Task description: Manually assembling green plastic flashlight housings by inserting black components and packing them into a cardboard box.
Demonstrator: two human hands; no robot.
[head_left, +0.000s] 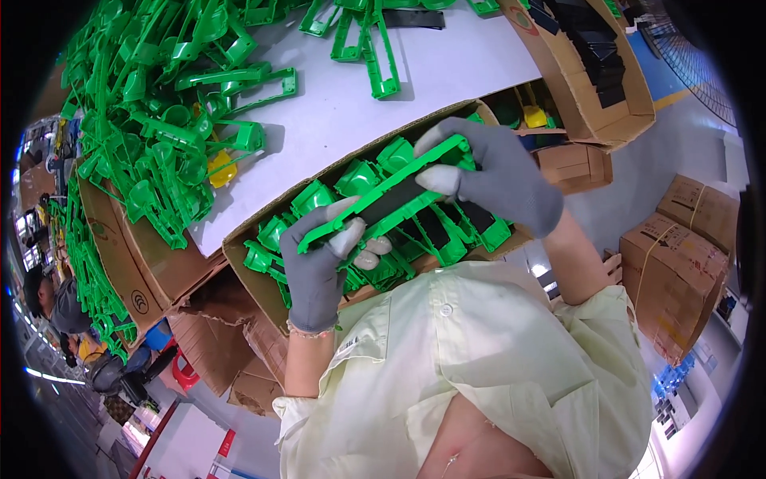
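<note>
A long green plastic frame (357, 209) with a black strip (396, 199) along its middle is held tilted between both hands, its right end higher. My left hand (319, 267), in a grey glove with pale fingertips, grips the lower left end. At the upper right end my right hand (503, 172), gloved the same way, pinches the frame between thumb and fingers. Directly beneath is an open cardboard box (254, 226) with several green plastic parts (315, 196) inside, some bearing black strips. The held frame and my hands hide part of the box's contents.
A large heap of green plastic parts (163, 120) covers the left of the white table (327, 120), with a yellow piece (223, 169) among them. Black strips (594, 52) fill a carton (630, 120) at the far right. Stacked cardboard boxes (666, 267) stand right of me.
</note>
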